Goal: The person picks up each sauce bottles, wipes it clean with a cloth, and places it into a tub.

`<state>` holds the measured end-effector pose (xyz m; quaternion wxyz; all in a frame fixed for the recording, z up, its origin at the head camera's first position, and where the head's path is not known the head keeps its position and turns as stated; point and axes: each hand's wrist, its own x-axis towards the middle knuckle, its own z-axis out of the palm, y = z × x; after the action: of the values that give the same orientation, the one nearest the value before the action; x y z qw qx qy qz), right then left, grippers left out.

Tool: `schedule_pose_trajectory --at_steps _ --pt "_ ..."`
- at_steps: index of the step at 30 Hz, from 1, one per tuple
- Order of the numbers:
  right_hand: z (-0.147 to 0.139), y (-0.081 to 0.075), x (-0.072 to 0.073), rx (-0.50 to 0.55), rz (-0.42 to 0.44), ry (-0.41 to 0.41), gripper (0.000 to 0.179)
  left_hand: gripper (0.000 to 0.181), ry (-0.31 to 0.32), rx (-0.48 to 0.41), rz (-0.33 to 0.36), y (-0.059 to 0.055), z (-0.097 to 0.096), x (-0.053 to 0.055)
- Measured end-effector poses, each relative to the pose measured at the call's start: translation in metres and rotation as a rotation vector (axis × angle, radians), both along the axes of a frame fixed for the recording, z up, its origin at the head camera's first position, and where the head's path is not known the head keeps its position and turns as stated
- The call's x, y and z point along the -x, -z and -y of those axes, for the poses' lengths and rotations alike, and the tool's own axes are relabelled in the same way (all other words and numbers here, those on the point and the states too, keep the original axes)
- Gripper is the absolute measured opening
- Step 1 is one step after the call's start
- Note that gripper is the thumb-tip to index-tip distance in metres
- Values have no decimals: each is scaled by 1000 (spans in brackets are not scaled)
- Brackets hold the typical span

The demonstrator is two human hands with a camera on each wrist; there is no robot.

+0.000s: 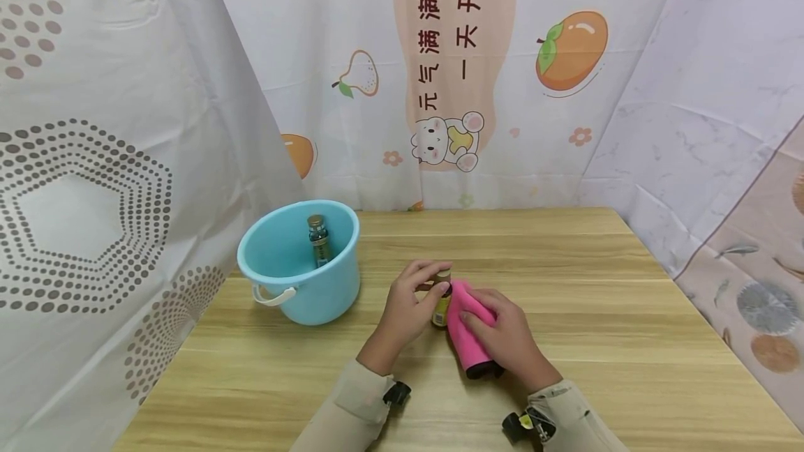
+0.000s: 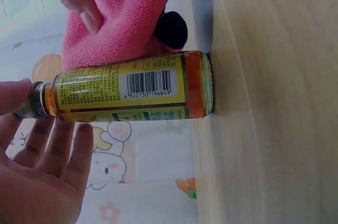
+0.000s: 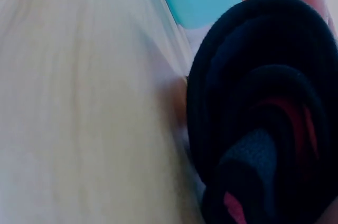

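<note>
A small glass bottle (image 1: 440, 312) with a yellow label and a barcode (image 2: 148, 83) stands upright on the table. My left hand (image 1: 407, 307) holds it by the cap and neck, thumb on one side and fingers on the other. In my right hand (image 1: 507, 332) is a folded pink cloth (image 1: 465, 332) with a black edge, its plush side touching the side of the bottle. The right wrist view shows mostly the rolled black end (image 3: 264, 49) of the cloth, which hides the bottle there.
On the left of the wooden table (image 1: 584, 284) stands a light blue bucket (image 1: 323, 298) with a white handle (image 1: 273, 296). Another dark bottle (image 1: 319, 241) with a gold cap leans inside it. Printed curtains (image 1: 352, 138) hang behind and at both sides.
</note>
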<state>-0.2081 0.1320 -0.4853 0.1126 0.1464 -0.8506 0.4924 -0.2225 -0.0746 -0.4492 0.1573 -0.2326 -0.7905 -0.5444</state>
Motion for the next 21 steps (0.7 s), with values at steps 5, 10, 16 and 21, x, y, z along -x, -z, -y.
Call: schedule_pose_trajectory --at_steps 5,10,16,21 --pt "0 0 0 -34 24 6 39 31 0 -7 -6 1 -1 1" --pt "0 0 0 -40 76 -1 39 31 -17 0 0 0 -1 0" --pt "0 0 0 -69 130 -4 41 31 -29 6 0 1 -1 1" --pt "-1 0 0 -100 138 -5 42 31 -31 8 -9 3 -1 2"
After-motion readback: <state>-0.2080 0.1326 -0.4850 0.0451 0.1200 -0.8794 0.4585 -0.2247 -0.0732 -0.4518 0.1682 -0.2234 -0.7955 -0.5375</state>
